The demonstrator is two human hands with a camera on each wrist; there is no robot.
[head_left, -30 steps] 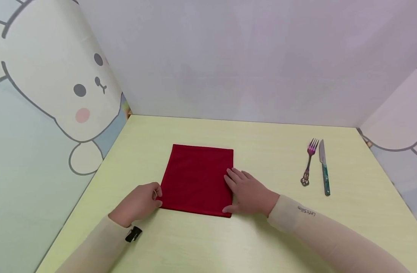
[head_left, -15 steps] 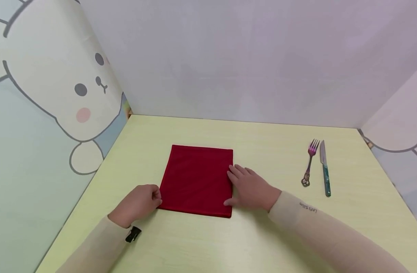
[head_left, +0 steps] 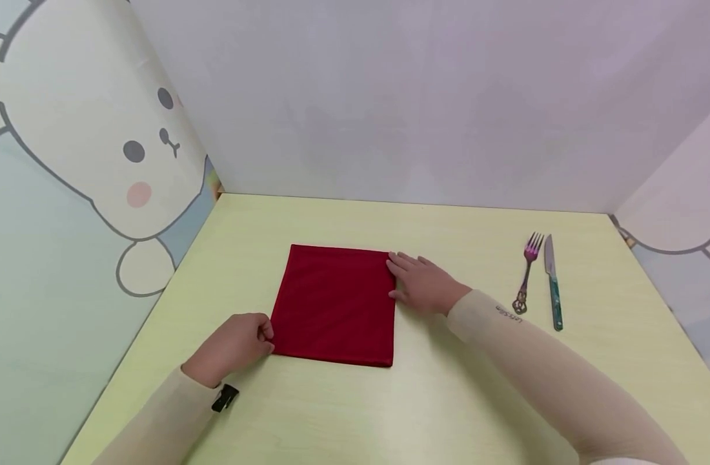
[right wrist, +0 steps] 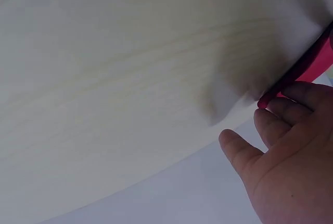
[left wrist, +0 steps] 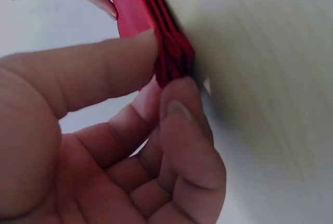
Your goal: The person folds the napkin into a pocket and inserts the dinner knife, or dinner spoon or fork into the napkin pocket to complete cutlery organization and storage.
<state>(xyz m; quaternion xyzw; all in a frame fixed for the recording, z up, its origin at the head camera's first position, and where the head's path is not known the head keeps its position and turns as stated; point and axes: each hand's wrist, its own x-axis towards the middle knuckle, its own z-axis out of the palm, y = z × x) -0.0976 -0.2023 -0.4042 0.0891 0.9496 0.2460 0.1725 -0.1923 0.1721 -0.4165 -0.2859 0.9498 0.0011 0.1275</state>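
Observation:
A red cloth (head_left: 332, 303), folded into a flat square, lies on the pale wooden table. At its near left corner, my left hand (head_left: 235, 345) pinches the edge between thumb and fingers. The left wrist view shows several stacked layers of the cloth (left wrist: 169, 41) caught between the fingertips. My right hand (head_left: 421, 281) rests at the far right corner, fingers extended over the right edge. Seen from the right wrist, the fingers of the right hand (right wrist: 296, 151) touch the corner of the cloth (right wrist: 304, 70).
To the right lie a fork (head_left: 526, 271) with an ornate handle and a knife (head_left: 554, 284) with a teal handle, side by side. A pale wall (head_left: 413, 110) rises behind the table (head_left: 320, 413). A printed cartoon sheet (head_left: 88, 142) stands along the left side.
My right hand has slid away from me along the cloth's right edge, from its lower part to the far corner. The left hand stays at the near left corner.

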